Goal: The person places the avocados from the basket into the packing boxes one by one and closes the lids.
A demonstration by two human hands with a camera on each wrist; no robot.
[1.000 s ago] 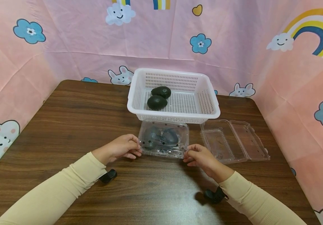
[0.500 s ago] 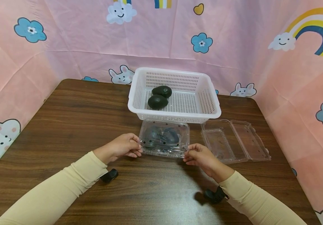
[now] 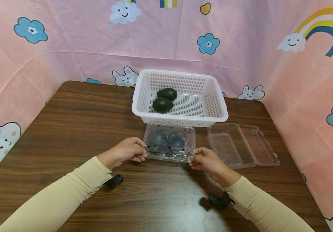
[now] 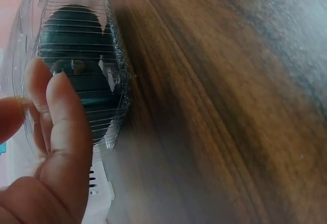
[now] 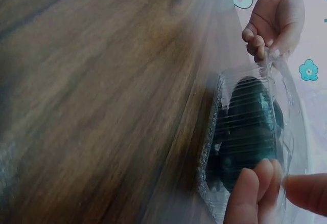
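A clear plastic clamshell box (image 3: pixel 169 156) with dark avocados (image 4: pixel 76 55) inside is on the wooden table, its lid lying over them. My left hand (image 3: pixel 127 150) pinches the rim at the box's near left corner, thumb on top and fingers beneath. At the near right corner my right hand (image 3: pixel 205 161) pinches the rim the same way. In the right wrist view, the ribbed side wall stands close in front of the fingers (image 5: pixel 244 193), with avocados visible through it.
Just behind the box stands a white perforated basket (image 3: pixel 212 96), two avocados (image 3: pixel 162 105) at its left side. A second clear clamshell (image 3: pixel 225 149) lies spread open to the right. Patterned cloth (image 3: pixel 166 38) hangs behind the wooden table (image 3: pixel 82 129).
Both hands keep their places on the box corners. Reflections on the lid have shifted slightly, and the avocados beneath look dimmer through it.
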